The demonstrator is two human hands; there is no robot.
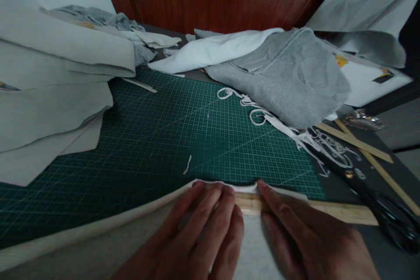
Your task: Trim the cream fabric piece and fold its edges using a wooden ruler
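Observation:
Light grey fabric lies along the bottom, its far edge rolled or folded over. A wooden ruler rests on it, running under my hands and out to the right. My left hand presses fingertips on the folded edge, fingers close together and curved. Right of it, my right hand touches the edge with its index fingertip, thumb tucked below, over the ruler. Between the hands a strip of ruler and raised white edge shows. Whether the right fingers pinch the fabric is not clear.
A green cutting mat lies beyond the hands. Black scissors, white fabric scraps and wooden strips are at right. Grey fabric is heaped behind; pale fabric sheets lie left.

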